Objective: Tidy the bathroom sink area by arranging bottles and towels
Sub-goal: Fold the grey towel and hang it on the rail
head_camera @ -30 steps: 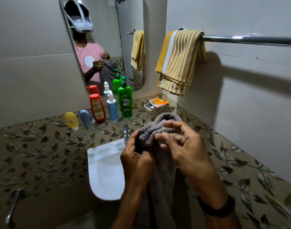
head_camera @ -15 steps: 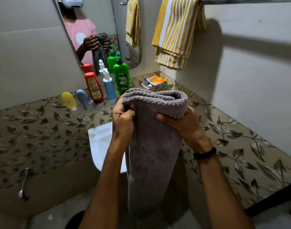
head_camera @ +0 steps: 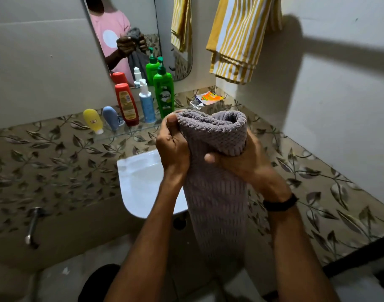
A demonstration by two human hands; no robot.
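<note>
Grey towel: hangs over the sink, folded top clamped in my left hand and right hand.
Bottles: shelved upright (seemingly arranged).
Left: I judge, hanging it.

A glass shelf runs along my wall under the mirror. On it, from its left end, lie a yellow tube and a blue tube; then stand a red bottle, a blue pump bottle and a green pump bottle. An orange packet lies in the shelf's right corner.
</note>
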